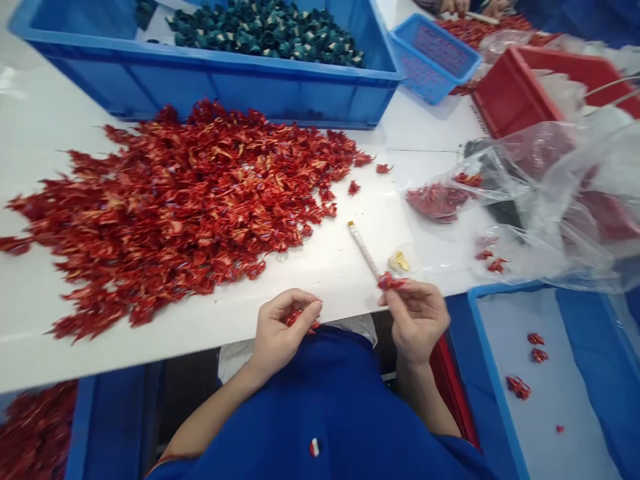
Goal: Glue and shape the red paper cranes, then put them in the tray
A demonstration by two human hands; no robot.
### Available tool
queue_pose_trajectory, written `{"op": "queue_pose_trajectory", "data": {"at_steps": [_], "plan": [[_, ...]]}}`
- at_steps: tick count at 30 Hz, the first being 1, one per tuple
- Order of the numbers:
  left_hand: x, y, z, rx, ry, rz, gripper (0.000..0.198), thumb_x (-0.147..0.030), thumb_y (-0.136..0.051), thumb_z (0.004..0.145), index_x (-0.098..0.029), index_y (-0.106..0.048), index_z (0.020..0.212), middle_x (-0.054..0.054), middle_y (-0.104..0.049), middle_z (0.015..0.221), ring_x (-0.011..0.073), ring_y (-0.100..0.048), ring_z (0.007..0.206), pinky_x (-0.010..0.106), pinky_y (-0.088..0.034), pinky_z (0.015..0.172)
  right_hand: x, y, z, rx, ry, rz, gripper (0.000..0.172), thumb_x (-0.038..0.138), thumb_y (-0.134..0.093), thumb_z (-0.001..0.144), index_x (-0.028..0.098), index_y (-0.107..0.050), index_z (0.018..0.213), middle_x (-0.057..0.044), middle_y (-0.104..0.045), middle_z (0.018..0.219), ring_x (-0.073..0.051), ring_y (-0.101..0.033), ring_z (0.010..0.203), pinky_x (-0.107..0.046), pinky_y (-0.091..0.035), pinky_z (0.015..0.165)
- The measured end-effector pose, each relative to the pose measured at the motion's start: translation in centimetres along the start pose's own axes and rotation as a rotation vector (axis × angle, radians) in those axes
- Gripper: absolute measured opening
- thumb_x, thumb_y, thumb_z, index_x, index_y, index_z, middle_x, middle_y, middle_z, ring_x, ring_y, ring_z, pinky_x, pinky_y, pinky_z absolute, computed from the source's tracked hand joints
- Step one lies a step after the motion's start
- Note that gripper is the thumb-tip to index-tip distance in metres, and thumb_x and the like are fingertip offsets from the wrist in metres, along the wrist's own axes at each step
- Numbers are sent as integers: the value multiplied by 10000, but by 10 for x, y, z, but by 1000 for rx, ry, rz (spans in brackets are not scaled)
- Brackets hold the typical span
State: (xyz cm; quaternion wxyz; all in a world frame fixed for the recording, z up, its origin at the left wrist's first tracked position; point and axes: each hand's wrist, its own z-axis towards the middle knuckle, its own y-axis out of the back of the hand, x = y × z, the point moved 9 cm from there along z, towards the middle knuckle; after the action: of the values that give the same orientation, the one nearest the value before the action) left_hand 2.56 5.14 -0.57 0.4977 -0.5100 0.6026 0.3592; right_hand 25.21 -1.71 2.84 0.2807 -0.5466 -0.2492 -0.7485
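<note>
A big heap of small red folded pieces [185,200] covers the white table [320,267]. My left hand [280,333] is closed at the table's near edge around a red piece [296,317]. My right hand [415,317] pinches a thin white stick [363,250] that points away up-left, with a red piece [390,281] bunched on it at my fingertips. A small yellow scrap [400,261] lies on the table just beyond that hand.
A large blue crate [225,80] of dark green pieces stands at the back. A small blue basket [435,57] and a red bin [520,87] sit at the back right. Clear plastic bags [540,193] lie at right. A blue bin [500,373] low right holds several red pieces. Another person's hands [475,8] show at the top.
</note>
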Motion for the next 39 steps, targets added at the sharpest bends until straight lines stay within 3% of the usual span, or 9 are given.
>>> {"op": "queue_pose_trajectory", "data": {"at_steps": [4, 8, 14, 20, 23, 26, 28, 33, 39], "plan": [[3, 12, 2, -48, 13, -24, 150, -276, -778, 688, -160, -683, 692, -8, -644, 563, 96, -579, 467, 168, -489, 437, -4, 130, 25, -579, 71, -643, 185, 242, -688, 677, 177, -599, 826, -22, -652, 722, -179, -655, 598, -320, -564, 573], [13, 20, 6, -87, 88, -184, 236, -335, -822, 632, -152, -680, 676, -11, -623, 532, 78, -524, 400, 136, -396, 323, -15, 234, 31, -761, -134, -960, 137, 197, -647, 556, 238, -547, 641, 11, -534, 562, -239, -581, 583, -449, -546, 621], [15, 34, 12, -167, 145, -396, 366, -407, -894, 501, -150, -674, 642, 0, -626, 505, 108, -562, 393, 142, -379, 286, -10, 282, 27, -807, -276, -1046, 378, 164, -688, 496, 319, -368, 368, 46, -245, 382, -316, -526, 508, -567, -476, 605], [16, 50, 10, -299, 112, -456, 376, -369, -918, 461, -152, -659, 627, -24, -588, 468, 62, -488, 383, 114, -327, 302, 4, 165, 35, -678, 29, -750, 98, 321, -614, 755, 233, -598, 793, -27, -596, 656, -253, -642, 587, -466, -559, 621], [16, 57, 7, -351, 84, -456, 403, -419, -917, 459, -149, -671, 630, -20, -593, 488, 45, -454, 386, 114, -297, 307, 15, 59, 30, -348, 227, -519, 187, 351, -704, 756, 201, -642, 849, -11, -662, 692, -193, -641, 538, -358, -553, 532], [18, 61, 3, -372, 101, -451, 452, -491, -910, 447, -144, -686, 627, -10, -602, 510, 42, -455, 391, 120, -286, 314, 22, -64, 11, 312, 378, -421, 122, 257, -639, 846, 209, -671, 954, -32, -699, 793, -166, -663, 638, -300, -574, 570], [21, 64, -1, -371, 130, -454, 475, -515, -910, 426, -145, -688, 626, -14, -592, 503, 46, -456, 391, 124, -270, 312, 20, -113, -1, 547, 411, -467, 218, 231, -554, 898, 200, -650, 1091, -75, -701, 903, -184, -670, 726, -311, -586, 593], [21, 68, -4, -317, 114, -400, 423, -407, -929, 400, -150, -684, 631, -42, -548, 463, 48, -434, 401, 149, -320, 363, 11, -161, 4, 699, 505, -698, 427, 104, -446, 880, 154, -570, 1286, -162, -633, 1231, -294, -608, 1108, -470, -545, 926], [19, 67, 0, -264, 79, -256, 316, -311, -897, 461, -152, -676, 622, -27, -577, 506, 83, -499, 481, 181, -394, 441, -2, -177, 10, 753, 485, -686, 372, 99, -470, 869, 153, -632, 1200, -160, -677, 1135, -300, -625, 1035, -473, -542, 891]]}}
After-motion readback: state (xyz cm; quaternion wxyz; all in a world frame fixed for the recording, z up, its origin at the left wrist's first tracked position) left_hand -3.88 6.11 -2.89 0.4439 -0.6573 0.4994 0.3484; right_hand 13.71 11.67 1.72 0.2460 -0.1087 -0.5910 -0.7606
